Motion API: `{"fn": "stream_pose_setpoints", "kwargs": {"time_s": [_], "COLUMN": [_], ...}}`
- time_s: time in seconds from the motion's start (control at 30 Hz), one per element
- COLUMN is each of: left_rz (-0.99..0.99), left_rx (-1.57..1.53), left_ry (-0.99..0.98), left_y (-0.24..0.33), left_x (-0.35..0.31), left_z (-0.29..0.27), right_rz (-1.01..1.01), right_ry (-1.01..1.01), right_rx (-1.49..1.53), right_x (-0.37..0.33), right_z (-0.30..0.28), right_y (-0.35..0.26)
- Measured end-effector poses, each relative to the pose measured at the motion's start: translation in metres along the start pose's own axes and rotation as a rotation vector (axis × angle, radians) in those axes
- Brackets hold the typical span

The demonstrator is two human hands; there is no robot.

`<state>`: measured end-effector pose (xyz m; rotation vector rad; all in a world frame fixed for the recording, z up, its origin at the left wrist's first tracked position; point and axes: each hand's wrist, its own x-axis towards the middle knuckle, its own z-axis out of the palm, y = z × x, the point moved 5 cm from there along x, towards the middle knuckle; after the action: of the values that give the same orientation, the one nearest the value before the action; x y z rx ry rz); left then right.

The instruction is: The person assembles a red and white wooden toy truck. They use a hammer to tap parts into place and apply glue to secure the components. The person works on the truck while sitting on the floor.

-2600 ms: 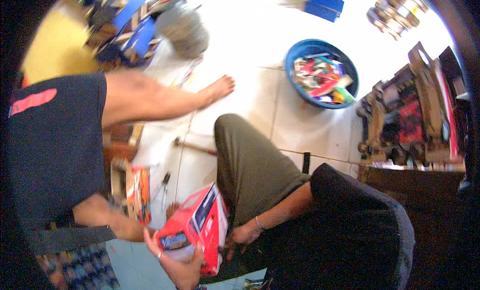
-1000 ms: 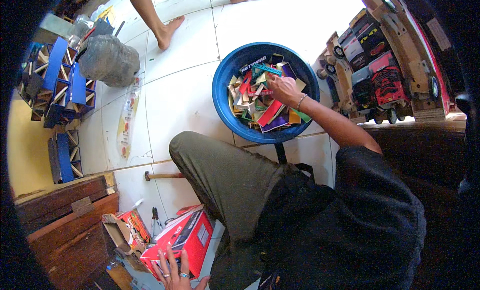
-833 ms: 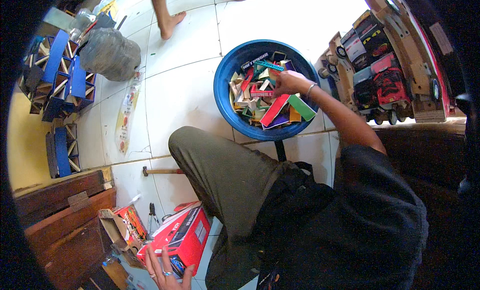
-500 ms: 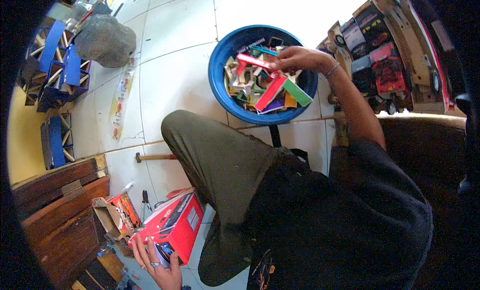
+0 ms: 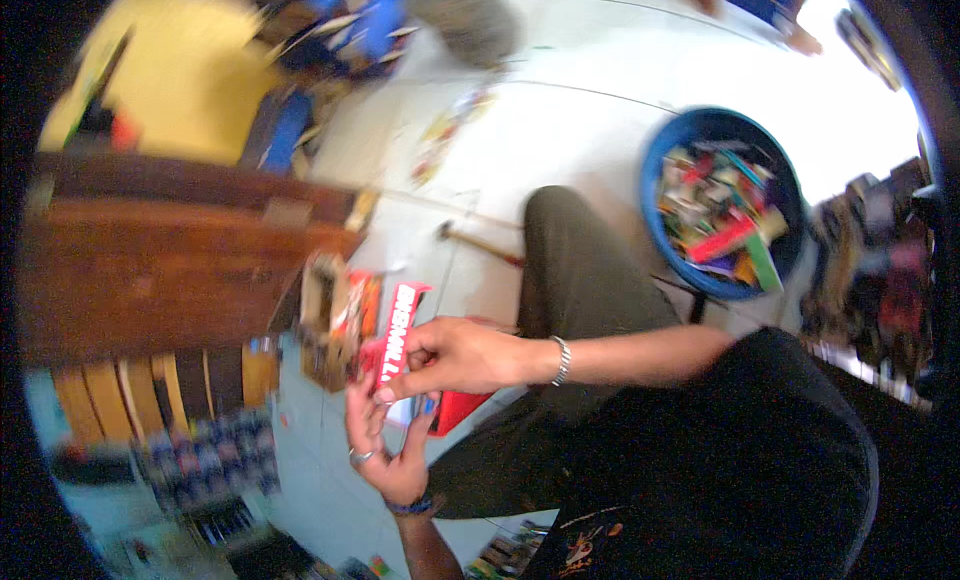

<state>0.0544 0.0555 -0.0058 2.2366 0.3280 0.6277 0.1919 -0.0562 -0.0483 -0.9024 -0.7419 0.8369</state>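
My right hand [image 5: 455, 352] reaches across my lap and pinches a red folded cardboard strip [image 5: 402, 315] with white lettering, held roughly upright. My left hand [image 5: 390, 458], with a ring and a dark wristband, is just below, fingertips against the strip's lower end. Its fingers and thumb curl round a pale piece [image 5: 403, 410] that blur keeps me from naming. Behind both hands, beside my leg, a red box [image 5: 460, 412] is partly hidden. A blue basin [image 5: 655, 215] of mixed card and paper scraps stands at the right, with a green strip [image 5: 763, 263] over its near edge.
A hammer [image 5: 480, 242] lies on the tiles by my knee. An opened carton [image 5: 325, 295] stands next to a dark wooden bench [image 5: 170, 220]. Blue slatted pieces [image 5: 370, 25] and a greyish sack [image 5: 465, 20] are farther off. Another person's foot [image 5: 803, 40] shows at the far right.
My right hand has left the basin and come to my left hand with the red strip. My left hand has lifted off the red box. The view has turned left.
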Motion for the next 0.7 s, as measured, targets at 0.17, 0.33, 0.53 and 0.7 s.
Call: {"fn": "stream_pose_setpoints", "kwargs": {"time_s": [0.17,0.33,0.53,0.7], "left_rz": [-0.078,-0.238,-0.183,-0.172], "left_rx": [0.280,-0.104,-0.008,0.056], "left_ry": [0.249,0.465,0.413,0.390], "left_y": [-0.018,-0.055,-0.068,-0.073], "left_x": [-0.032,-0.068,-0.068,-0.061], "left_z": [-0.044,-0.060,-0.041,-0.029], "right_rz": [0.099,-0.110,-0.110,-0.141], "right_ry": [-0.120,-0.203,0.057,-0.145], "right_rx": [-0.164,-0.361,-0.781,-0.862], "right_x": [0.013,0.003,0.024,0.042], "right_z": [0.060,0.056,0.007,0.008], "right_y": [0.022,0.012,0.013,0.025]}}
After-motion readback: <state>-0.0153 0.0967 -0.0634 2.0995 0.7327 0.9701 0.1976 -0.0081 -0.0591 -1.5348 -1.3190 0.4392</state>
